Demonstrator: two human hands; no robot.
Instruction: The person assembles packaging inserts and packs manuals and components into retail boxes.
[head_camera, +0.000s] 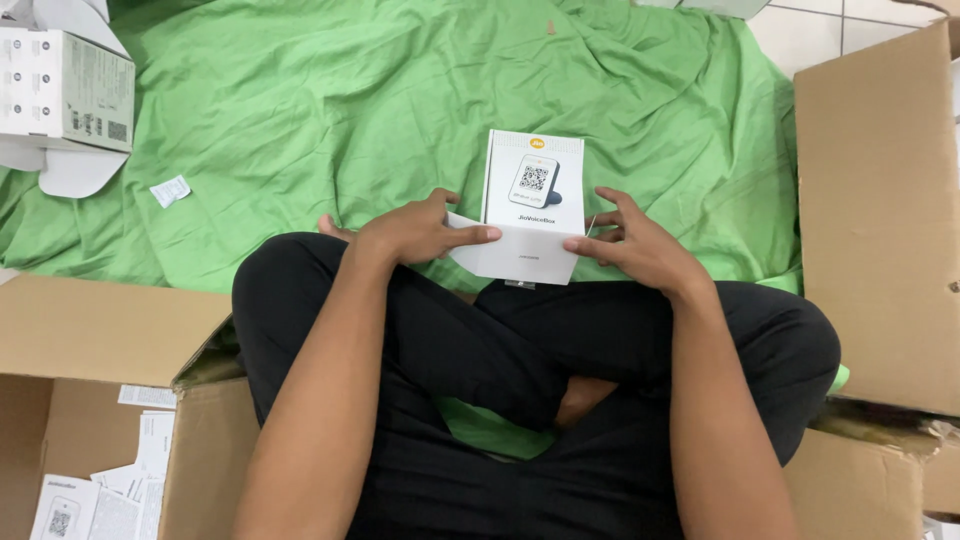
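A small white product box (531, 190) with a picture of a device on its top lies in front of my crossed legs on a green cloth (380, 110). Its near end flap (515, 252) is folded down toward me. My left hand (415, 232) grips the flap's left side, thumb pressed across it. On the box's right edge rests my right hand (635, 242), with its fingers curled against the flap's corner. Both hands hold the box.
A white open carton (65, 90) stands at the far left and a paper slip (170, 190) lies near it. Open cardboard boxes flank me: one at the left (100, 330) holding white leaflets (90, 500), one at the right (880, 200).
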